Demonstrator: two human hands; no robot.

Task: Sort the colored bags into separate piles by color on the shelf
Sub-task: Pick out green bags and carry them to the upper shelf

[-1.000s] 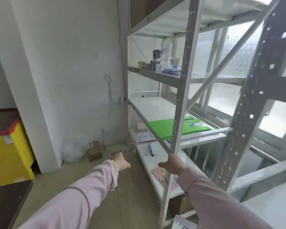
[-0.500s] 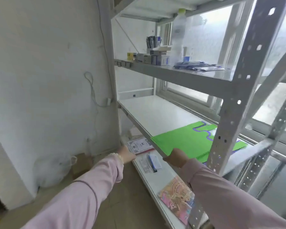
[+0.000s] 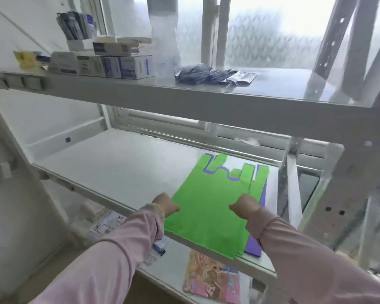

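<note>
The left hand (image 3: 166, 205) and right hand (image 3: 245, 206), curled, pinch the green bag (image 3: 206, 207); a purple bag (image 3: 253, 246) lies beneath on the shelf (image 3: 119, 167).

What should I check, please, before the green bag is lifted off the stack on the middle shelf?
1. The green bag lies topmost on the stack: ok.
2. A purple bag shows beneath it at the right edge: ok.
3. The left hand is at the bag's left edge and the right hand is on top of it: ok.
4. The grip takes one layer only: cannot tell, fingers hidden.
5. The shelf is bare left of the stack, leaving room for a second pile: ok.
</note>
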